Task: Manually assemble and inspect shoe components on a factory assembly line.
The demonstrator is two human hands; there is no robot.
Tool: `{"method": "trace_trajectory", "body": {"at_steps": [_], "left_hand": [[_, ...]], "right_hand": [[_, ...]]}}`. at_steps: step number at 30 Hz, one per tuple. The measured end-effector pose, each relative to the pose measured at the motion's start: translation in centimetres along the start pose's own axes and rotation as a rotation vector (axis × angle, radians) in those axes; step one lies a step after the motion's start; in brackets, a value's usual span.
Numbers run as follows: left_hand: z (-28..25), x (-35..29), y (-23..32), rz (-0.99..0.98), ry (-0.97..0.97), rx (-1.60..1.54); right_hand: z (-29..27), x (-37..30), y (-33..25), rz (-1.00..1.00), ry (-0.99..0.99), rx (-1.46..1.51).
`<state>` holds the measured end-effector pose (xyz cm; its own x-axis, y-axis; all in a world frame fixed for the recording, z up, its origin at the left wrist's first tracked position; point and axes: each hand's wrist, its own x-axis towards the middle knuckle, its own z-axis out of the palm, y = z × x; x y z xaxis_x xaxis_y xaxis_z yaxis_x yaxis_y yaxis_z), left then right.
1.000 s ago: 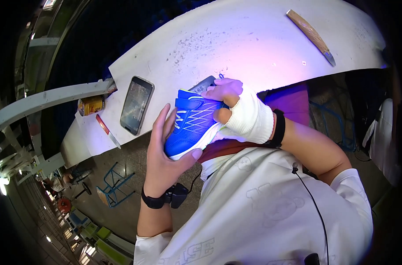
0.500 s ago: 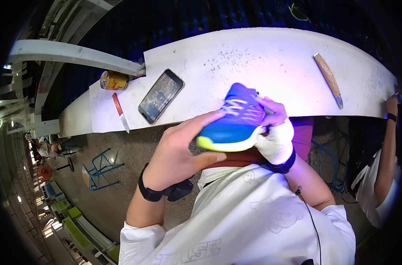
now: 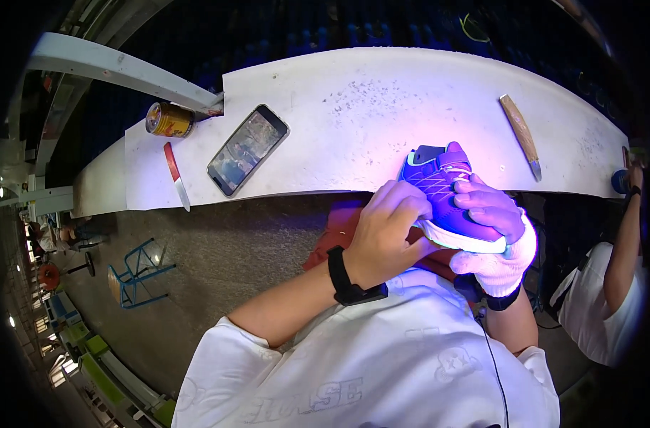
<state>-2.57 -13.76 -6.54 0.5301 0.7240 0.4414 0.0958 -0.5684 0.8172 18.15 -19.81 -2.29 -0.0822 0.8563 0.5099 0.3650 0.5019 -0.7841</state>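
In front of my body, just off the table's near edge, a blue-purple sneaker (image 3: 439, 191) with a white sole, laces and a strap is held tilted under violet light. My right hand (image 3: 498, 225), in a white glove that leaves the fingers bare, grips it round the toe with fingers over the upper and thumb below. At the sole edge on the left side, my left hand (image 3: 390, 222) is closed, its bent fingers and thumb pinching against the shoe. Whether anything small is between those fingertips is hidden.
On the white table (image 3: 303, 89) lie a smartphone (image 3: 248, 150), a red-handled knife (image 3: 175, 175) and a wooden-handled knife (image 3: 520, 135). A yellow can (image 3: 169, 120) stands by a white post (image 3: 125, 71). A blue-framed stool (image 3: 141, 274) is at left; another person's arm (image 3: 622, 232) reaches in at right.
The sneaker has moved right and turned, its toe swinging from lower left to lower right. My left hand went from spread beside the toe to pinching the sole edge; my right now covers the toe.
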Motion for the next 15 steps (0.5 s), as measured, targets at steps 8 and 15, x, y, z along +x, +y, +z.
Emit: {"method": "trace_trajectory", "body": {"at_steps": [8, 15], "left_hand": [[2.1, 0.3, 1.4, 0.097, 0.151, 0.065], [2.8, 1.5, 1.0, -0.051, 0.070, -0.038]], "right_hand": [[-0.7, 0.3, 1.4, 0.013, 0.021, 0.157], [-1.5, -1.3, 1.9, 0.100, 0.097, 0.319]]}}
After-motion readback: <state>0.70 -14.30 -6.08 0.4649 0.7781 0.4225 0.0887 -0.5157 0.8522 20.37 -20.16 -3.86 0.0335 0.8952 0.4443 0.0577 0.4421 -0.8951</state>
